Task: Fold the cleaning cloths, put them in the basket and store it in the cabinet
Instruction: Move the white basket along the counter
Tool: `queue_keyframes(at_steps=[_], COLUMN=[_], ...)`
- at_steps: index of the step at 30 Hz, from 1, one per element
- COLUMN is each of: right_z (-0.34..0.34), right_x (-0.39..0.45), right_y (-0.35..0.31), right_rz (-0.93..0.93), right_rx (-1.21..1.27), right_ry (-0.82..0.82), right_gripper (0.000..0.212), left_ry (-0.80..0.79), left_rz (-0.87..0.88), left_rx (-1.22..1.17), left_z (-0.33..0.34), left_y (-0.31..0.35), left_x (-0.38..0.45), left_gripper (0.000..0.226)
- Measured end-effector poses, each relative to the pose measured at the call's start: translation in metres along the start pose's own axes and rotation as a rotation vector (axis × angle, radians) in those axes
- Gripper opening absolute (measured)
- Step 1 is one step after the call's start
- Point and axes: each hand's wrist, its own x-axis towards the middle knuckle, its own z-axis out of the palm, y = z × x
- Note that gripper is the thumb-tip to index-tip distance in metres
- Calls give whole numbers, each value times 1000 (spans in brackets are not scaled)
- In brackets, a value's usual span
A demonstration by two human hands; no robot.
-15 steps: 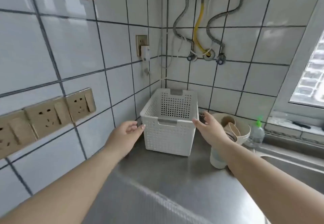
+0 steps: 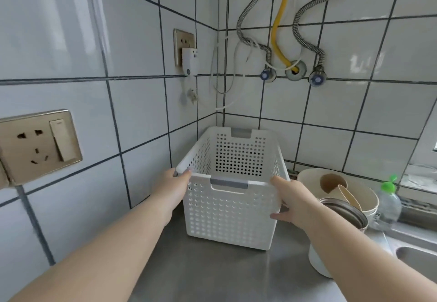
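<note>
Both hands, short of the basket (image 2: 230,216) half a second ago, now grip its near rim corners: left hand (image 2: 173,183) on the left corner, right hand (image 2: 289,201) on the right; one white perforated basket with grey handle inserts stands on the steel counter (image 2: 212,271) in the tiled corner; two wall sockets (image 2: 39,145) show.

Stock at the far corner of one steel counter (image 2: 212,273): one white perforated basket (image 2: 230,216), two hands on it, the left hand (image 2: 173,187) at its near left corner and the right hand (image 2: 292,203) at its near right corner. To the right: one beige tub (image 2: 369,197), one metal-rimmed container (image 2: 347,212), one clear bottle (image 2: 387,207) with green cap, one sink (image 2: 416,254). On the tiled walls: two gold sockets, one near left (image 2: 39,145) and one far (image 2: 183,41) carrying a white plug, two corrugated metal hoses (image 2: 305,32), one yellow hose (image 2: 279,25), two valves (image 2: 316,78).
</note>
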Motion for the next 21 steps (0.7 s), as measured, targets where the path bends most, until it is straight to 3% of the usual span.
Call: queue_keyframes(at_steps=[3,10,16,21], right_z=[-3,-2,-18,-21], right_x=[9,0,-34,-77], right_y=[10,15,33,35], right_rz=[-3,-24,34,15], right_rx=[-14,24,125,221], right_ry=[-27,-17,-139,-18], right_gripper=[35,30,24,27], left_ry=[1,4,30,-33], left_rz=[21,-93,-142,-130], left_rx=[48,-55,11,17], left_z=[-3,-5,-20,-42], left_y=[-5,-9,-14,-16], left_x=[9,12,-18,-58], left_gripper=[27,10,22,21])
